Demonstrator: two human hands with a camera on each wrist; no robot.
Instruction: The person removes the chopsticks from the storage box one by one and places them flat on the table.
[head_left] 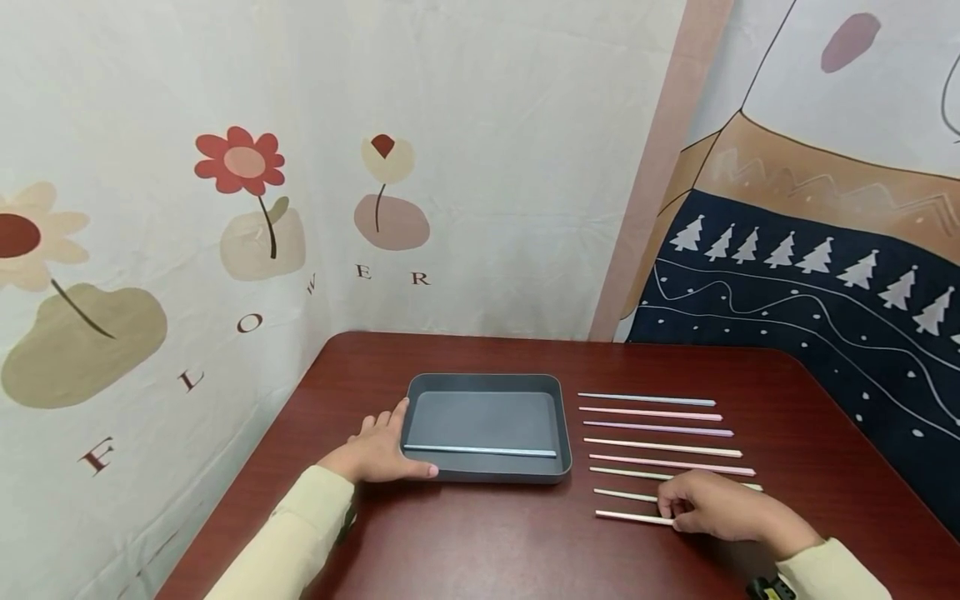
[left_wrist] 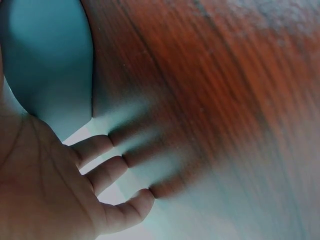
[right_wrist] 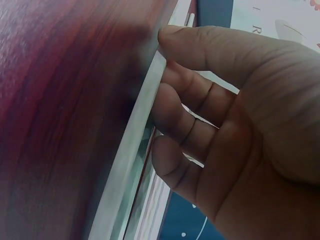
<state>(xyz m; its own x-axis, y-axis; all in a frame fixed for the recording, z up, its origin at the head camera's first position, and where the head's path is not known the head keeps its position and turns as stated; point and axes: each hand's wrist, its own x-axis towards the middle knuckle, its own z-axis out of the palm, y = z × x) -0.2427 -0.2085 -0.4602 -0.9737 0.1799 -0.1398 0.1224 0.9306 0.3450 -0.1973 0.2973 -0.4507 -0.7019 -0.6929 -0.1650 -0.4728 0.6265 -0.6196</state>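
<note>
The left hand (head_left: 378,450) rests against the left front corner of a grey rectangular tray (head_left: 566,462), its fingers spread along the side and thumb at the front wall. In the left wrist view the outer fingers touch the wood beside the tray (left_wrist: 55,60). A single pale blue chopstick (head_left: 480,452) lies inside the tray along its front. Right of the tray, the right hand (head_left: 716,504) pinches the nearest cream chopstick (head_left: 630,517) between thumb and fingers. That chopstick (right_wrist: 132,132) runs under the thumb in the right wrist view, and the hand hides its thicker end in the head view.
Several pastel chopsticks, among them a blue one (head_left: 648,399), a purple one (head_left: 660,429) and a pale green one (head_left: 626,472), lie in a row right of the tray. The reddish-brown table (head_left: 510,550) backs onto a printed curtain (head_left: 487,167).
</note>
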